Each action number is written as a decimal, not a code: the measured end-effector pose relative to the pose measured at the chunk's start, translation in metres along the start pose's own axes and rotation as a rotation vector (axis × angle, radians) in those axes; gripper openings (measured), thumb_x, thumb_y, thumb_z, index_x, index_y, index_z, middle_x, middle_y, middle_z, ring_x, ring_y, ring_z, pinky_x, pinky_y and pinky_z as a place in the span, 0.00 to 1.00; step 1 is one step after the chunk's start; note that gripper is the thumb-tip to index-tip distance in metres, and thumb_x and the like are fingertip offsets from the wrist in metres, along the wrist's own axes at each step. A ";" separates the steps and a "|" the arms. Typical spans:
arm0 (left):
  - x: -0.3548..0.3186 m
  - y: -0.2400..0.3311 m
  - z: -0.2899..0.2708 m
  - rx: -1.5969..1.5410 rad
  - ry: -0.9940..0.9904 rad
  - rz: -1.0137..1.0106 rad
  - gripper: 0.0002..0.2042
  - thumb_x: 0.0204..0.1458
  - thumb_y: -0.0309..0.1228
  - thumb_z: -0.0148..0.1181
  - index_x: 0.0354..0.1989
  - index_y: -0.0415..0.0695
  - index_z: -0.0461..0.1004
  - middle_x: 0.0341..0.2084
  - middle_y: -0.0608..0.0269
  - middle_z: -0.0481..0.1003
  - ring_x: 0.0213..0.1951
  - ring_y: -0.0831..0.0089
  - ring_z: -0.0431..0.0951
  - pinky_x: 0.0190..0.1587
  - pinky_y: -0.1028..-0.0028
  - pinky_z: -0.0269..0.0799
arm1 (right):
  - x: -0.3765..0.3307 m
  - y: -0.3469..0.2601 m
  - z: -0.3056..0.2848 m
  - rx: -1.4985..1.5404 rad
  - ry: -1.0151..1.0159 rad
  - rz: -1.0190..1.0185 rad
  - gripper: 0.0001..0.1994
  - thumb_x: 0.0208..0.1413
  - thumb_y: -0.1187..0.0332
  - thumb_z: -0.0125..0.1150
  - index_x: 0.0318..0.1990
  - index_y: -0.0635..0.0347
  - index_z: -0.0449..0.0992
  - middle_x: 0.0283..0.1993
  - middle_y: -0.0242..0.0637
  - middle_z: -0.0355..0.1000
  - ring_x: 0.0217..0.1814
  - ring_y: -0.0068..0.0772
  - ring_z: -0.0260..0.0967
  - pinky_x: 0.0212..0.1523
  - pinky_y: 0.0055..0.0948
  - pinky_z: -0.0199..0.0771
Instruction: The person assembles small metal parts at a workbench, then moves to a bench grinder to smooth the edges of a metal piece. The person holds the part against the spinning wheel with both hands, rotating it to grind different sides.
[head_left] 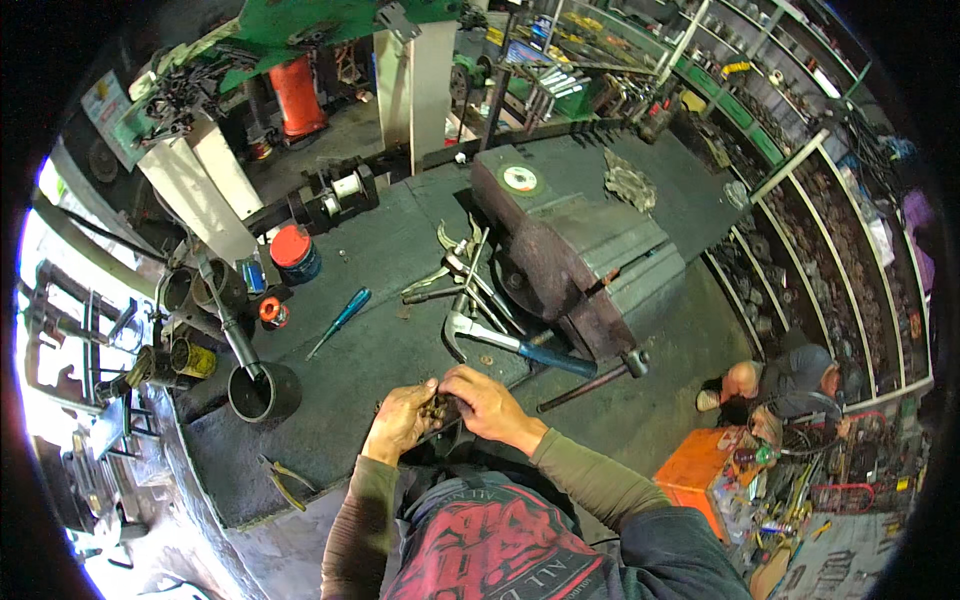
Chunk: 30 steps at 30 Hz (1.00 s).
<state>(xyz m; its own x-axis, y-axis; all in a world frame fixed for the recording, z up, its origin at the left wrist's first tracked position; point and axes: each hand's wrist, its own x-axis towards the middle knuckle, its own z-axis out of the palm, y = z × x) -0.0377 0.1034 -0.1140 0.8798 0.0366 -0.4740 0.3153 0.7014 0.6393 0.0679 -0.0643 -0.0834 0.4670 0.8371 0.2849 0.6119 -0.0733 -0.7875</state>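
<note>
A worker's left hand point(402, 420) and right hand point(486, 400) met at the near edge of a dark, grimy workbench point(400, 250), fingers of both curled and pinched around a small brass-coloured metal part point(437, 407) held between them just above the bench edge. A claw hammer with a blue grip point(515, 345) lay just beyond the hands, beside a heap of wrenches point(465, 270) and a large bench vise point(580, 250). A blue-handled screwdriver point(340, 322) lay to the left, near a black cup point(264, 392).
</note>
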 end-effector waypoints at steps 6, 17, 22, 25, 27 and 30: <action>0.011 -0.013 0.019 0.287 -0.089 0.081 0.15 0.65 0.35 0.58 0.46 0.33 0.78 0.29 0.65 0.78 0.30 0.79 0.74 0.35 0.76 0.74 | -0.043 0.005 0.018 0.245 0.363 0.722 0.13 0.62 0.61 0.64 0.41 0.64 0.76 0.30 0.40 0.76 0.32 0.34 0.74 0.36 0.36 0.76; 0.016 -0.039 0.028 0.448 0.016 -0.132 0.15 0.66 0.39 0.55 0.39 0.38 0.78 0.23 0.69 0.73 0.23 0.80 0.70 0.26 0.78 0.69 | -0.074 0.002 -0.005 -0.156 0.120 0.137 0.13 0.49 0.80 0.63 0.43 0.63 0.73 0.45 0.44 0.72 0.49 0.53 0.72 0.48 0.40 0.75; 0.022 -0.027 0.054 0.418 0.064 -0.158 0.17 0.66 0.42 0.54 0.34 0.40 0.75 0.25 0.68 0.73 0.26 0.80 0.70 0.28 0.78 0.71 | -0.068 0.020 -0.028 -0.129 0.072 0.062 0.14 0.46 0.82 0.62 0.42 0.62 0.74 0.47 0.46 0.71 0.49 0.53 0.73 0.48 0.40 0.76; 0.023 -0.031 0.064 0.428 0.023 -0.077 0.16 0.66 0.39 0.55 0.42 0.36 0.76 0.31 0.64 0.76 0.31 0.77 0.75 0.35 0.77 0.76 | -0.071 0.033 -0.039 0.020 0.106 0.138 0.14 0.48 0.82 0.64 0.43 0.61 0.74 0.46 0.42 0.71 0.48 0.44 0.74 0.45 0.34 0.76; 0.024 -0.039 0.074 0.356 0.063 -0.038 0.15 0.66 0.37 0.55 0.46 0.35 0.76 0.34 0.62 0.77 0.33 0.76 0.77 0.37 0.76 0.78 | -0.069 0.037 -0.046 0.203 0.131 0.214 0.12 0.52 0.81 0.66 0.44 0.62 0.74 0.45 0.39 0.72 0.45 0.36 0.75 0.43 0.30 0.76; 0.028 -0.048 0.094 0.189 0.114 0.013 0.15 0.66 0.33 0.55 0.53 0.33 0.74 0.37 0.61 0.78 0.35 0.75 0.78 0.37 0.76 0.79 | -0.080 0.060 -0.035 0.600 0.286 0.503 0.12 0.54 0.76 0.67 0.45 0.63 0.75 0.41 0.44 0.75 0.40 0.48 0.76 0.43 0.36 0.76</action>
<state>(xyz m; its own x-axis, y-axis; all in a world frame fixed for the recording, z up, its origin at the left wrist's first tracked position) 0.0053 0.0040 -0.1007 0.8417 0.1323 -0.5235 0.3749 0.5544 0.7430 0.0895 -0.1546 -0.1343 0.7873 0.6058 -0.1149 -0.1193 -0.0332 -0.9923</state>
